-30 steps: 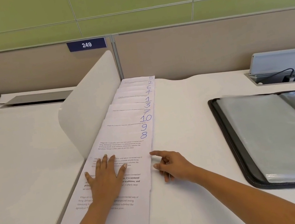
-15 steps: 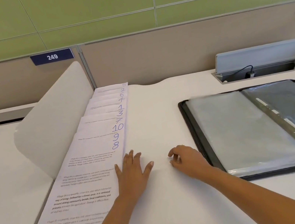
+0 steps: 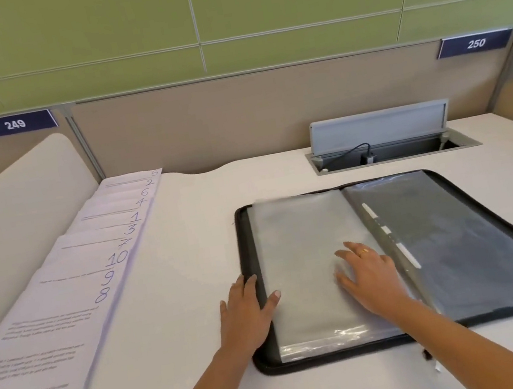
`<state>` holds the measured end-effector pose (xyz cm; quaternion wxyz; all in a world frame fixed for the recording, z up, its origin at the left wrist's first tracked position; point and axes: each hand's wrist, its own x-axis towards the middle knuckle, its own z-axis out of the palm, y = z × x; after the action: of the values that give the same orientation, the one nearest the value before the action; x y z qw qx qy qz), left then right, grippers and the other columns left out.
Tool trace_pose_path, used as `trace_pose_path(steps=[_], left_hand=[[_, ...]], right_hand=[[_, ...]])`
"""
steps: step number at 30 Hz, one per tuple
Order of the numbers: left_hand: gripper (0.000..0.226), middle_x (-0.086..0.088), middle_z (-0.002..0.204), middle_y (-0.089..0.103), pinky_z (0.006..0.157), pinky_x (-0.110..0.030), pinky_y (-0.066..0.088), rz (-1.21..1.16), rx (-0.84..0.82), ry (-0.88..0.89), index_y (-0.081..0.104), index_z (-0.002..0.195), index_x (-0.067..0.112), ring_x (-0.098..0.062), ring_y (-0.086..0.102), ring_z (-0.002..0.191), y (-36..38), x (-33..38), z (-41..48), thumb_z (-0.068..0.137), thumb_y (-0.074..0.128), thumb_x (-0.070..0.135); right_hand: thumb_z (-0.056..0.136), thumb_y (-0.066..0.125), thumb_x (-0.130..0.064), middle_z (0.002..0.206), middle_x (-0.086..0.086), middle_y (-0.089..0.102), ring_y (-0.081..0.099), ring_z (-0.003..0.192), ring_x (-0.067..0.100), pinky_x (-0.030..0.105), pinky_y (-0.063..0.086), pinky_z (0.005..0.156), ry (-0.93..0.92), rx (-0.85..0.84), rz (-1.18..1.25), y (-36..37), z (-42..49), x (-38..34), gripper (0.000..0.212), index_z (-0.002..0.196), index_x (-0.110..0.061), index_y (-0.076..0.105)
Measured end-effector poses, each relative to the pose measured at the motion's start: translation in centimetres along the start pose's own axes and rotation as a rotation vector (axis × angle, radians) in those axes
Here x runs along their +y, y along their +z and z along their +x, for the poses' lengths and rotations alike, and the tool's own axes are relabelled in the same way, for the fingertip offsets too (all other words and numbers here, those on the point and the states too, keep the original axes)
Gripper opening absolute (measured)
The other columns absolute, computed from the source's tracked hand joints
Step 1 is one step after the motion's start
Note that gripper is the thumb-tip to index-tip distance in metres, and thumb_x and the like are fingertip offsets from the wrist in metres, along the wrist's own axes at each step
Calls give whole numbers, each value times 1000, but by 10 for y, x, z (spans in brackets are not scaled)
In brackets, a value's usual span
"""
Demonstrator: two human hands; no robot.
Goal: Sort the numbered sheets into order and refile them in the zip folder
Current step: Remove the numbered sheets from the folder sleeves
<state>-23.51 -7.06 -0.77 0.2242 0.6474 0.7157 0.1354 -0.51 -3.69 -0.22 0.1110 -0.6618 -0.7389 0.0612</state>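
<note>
Both hands are down on the open black zip-edged folder [image 3: 245,247], and neither holds anything. The left hand [image 3: 246,315] lies flat with straight, spread fingers across the folder's left rim, its thumb reaching onto the clear plastic sleeve page [image 3: 296,238]. The right hand [image 3: 371,280], with a gold ring [image 3: 364,251] on one finger, presses palm-down on the same sleeve near the spine, fingers wide.

The white printed sheets with blue handwritten numbers [image 3: 71,293] are not in the folder yet. They lie fanned in an overlapping row on the white desk [image 3: 193,272], well apart from the hands, off at nine to ten o'clock from the left one. The row's long axis runs from seven o'clock near the person up to one o'clock at the beige partition, hard against the curved white divider panel [image 3: 14,217]. Far to near, the numbers read 5, 2, 6, 4, 1, 3, 7, 10, 9, 8, so they are unsorted.

The left hand is plainly the nearer to the row. I would judge that the sheet marked 1 [image 3: 110,220], lying mid-row between ten and eleven o'clock from that hand, calls for a leftward and forward reach, with the right hand free to steady the sleeve. It sits under its nearer neighbours, so pulling it could drag them askew.
</note>
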Motion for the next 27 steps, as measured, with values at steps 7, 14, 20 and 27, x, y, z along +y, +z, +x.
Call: trace_pose_path(steps=[7,14,20,27], left_hand=[[87,-11,158,-5,118,-40,2,171,118,-111,6,151,23,-25,-3,146,33,33,-1,83,11,76],[121,-13,158,7,117,-39,9,172,191,-129,17,151,22,-27,7,146,37,37,-4,53,-13,88],[86,-13,158,3,118,-34,9,157,166,-139,13,151,21,-25,2,146,36,43,-4,84,20,75],[71,-13,158,-3,117,-33,6,162,142,-79,7,151,21,-24,-2,146,51,60,5,95,28,58]], right_hand=[[45,-34,-84,159,-1,5,2,146,15,37,4,117,-74,-131,-21,6,-1,48,127,150,-30,14],[45,-35,-83,159,0,-4,-6,146,16,34,-4,116,-145,-155,37,8,-3,61,125,150,-32,9],[50,-33,-82,159,0,-4,-6,146,16,33,-4,116,-157,-145,42,7,-3,63,119,150,-33,8],[50,-30,-84,159,-3,-1,-4,146,13,30,-4,115,-127,-133,39,0,-4,89,118,150,-34,10]])
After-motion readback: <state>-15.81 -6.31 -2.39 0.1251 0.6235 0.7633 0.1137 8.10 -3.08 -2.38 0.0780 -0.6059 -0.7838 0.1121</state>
